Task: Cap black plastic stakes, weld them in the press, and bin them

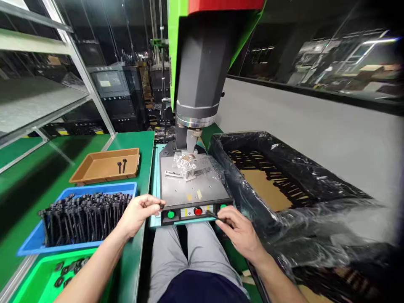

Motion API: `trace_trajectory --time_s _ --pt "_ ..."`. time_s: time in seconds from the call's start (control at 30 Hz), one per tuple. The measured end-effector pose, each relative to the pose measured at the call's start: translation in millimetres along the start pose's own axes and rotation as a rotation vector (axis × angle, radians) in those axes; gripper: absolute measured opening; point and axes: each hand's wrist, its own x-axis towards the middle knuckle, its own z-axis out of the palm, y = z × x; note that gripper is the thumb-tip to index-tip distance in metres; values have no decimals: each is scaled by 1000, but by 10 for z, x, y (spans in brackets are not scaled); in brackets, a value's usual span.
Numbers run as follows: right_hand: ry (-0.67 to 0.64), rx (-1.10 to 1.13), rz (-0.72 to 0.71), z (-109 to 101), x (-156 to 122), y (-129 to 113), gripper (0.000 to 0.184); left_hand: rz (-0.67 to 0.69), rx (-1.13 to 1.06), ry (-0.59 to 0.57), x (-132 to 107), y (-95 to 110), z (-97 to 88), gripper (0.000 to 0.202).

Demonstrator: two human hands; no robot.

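My left hand is closed in a pinch at the near left corner of the press base. A small black piece shows at its fingertips. In my right hand, a slim black plastic stick points left, over the base's front edge by the red button. Above the metal base plate hangs the machine's grey head, its tip down at a fixture wrapped in clear film. Green buttons flank the front panel, the right one partly behind my right hand.
On the left, a blue bin holds many upright black sticks. A brown tray behind it has two black parts. A green bin contains small black pieces. To the right stands a film-lined box with rows of black parts over cardboard.
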Motion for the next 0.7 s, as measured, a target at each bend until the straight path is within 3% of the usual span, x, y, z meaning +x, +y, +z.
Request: trace_trajectory --time_s 0.17,0.27,0.43,0.7 --pt "190 545 66 528 94 -132 7 -11 -338 151 90 -32 277 29" --pt "234 702 84 710 95 -197 9 -19 -458 188 116 -82 380 28" --pt "258 754 137 885 77 -132 12 10 -526 237 146 -137 458 24" --pt "20 534 424 987 26 120 31 138 -392 299 247 -210 591 28"
